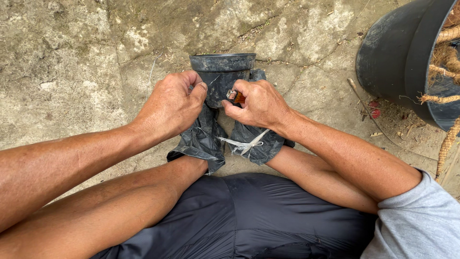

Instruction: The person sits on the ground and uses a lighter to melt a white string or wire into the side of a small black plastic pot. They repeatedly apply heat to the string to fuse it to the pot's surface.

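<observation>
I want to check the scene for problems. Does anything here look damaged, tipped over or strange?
The big black pot at the upper right lies tipped on its side, with roots and fibre showing in its mouth. The concrete ground is cracked. The small black pot between the left hand and right hand stands upright but looks scuffed.

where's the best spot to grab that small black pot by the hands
Take the small black pot by its flared rim, coming from above or the far side. It stands upright on the ground, the rim juts past the tapered wall, and its near wall is crowded by the left hand and right hand.
</observation>
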